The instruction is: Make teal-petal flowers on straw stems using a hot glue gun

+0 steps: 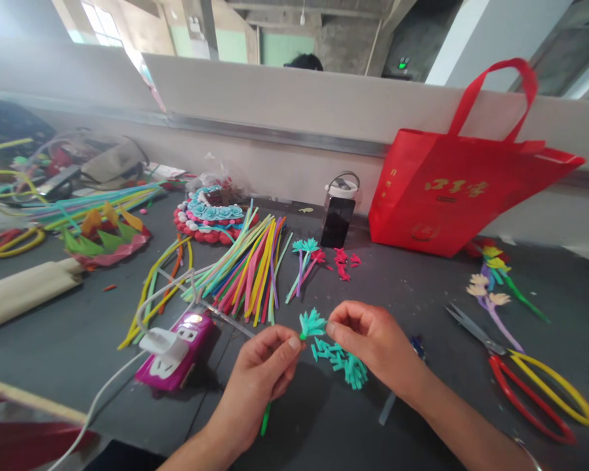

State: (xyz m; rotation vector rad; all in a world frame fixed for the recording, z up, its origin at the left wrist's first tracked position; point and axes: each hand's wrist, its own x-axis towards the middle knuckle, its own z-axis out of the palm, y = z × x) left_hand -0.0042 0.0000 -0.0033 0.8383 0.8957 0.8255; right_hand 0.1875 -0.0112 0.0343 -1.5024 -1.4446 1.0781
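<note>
Teal fringe fanned into a small flower head (313,322) sits between our two hands, just above the dark table (412,294). Our left hand (260,373) pinches its base tight between thumb and forefinger, with a green stem (266,418) poking out below the palm. Our right hand (373,340) nips the head's other side with closed fingertips. Loose teal fringe pieces (343,363) lie just beneath, not yet assembled. Finished stemmed flowers (304,258) lie farther back beside the bundle of coloured sticks (248,265), so we judge this bloom about midway, with several pieces left. Scissors (530,379) lie untouched at the right.
</note>
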